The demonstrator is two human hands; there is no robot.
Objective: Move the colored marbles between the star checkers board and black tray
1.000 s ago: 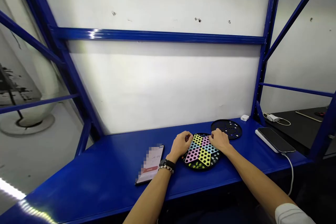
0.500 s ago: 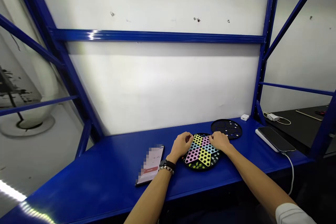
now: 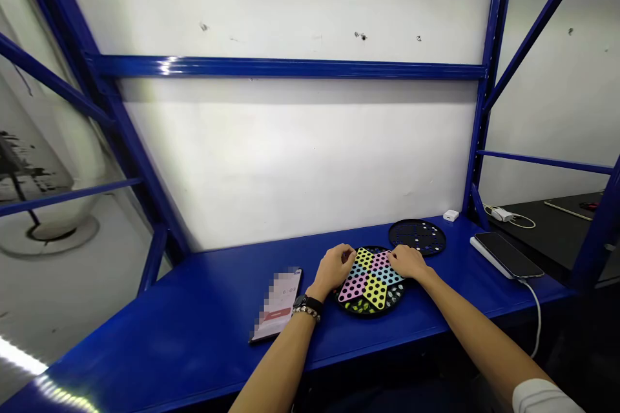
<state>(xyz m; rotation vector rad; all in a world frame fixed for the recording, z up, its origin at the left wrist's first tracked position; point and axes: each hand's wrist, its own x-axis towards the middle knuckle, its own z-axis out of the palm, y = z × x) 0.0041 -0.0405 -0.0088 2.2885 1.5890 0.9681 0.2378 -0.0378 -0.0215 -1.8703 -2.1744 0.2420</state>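
Note:
A round black game board (image 3: 371, 286) with a star of yellow, pink and pale blue perforated fields lies on the blue shelf (image 3: 203, 335). My left hand (image 3: 335, 268) rests curled on the board's left edge, fingers bent. My right hand (image 3: 408, 262) lies on the board's upper right part, fingers curled down onto it. Whether either hand pinches a piece is too small to see. A watch and a bead bracelet sit on my left wrist.
A phone (image 3: 278, 304) with a lit screen lies left of the board. A second round black perforated disc (image 3: 417, 235) lies behind to the right. Farther right are a phone on a white charger (image 3: 506, 256) with a cable, and a small white box (image 3: 450, 215).
Both hands stay on the board almost unmoved; the view has drifted slightly.

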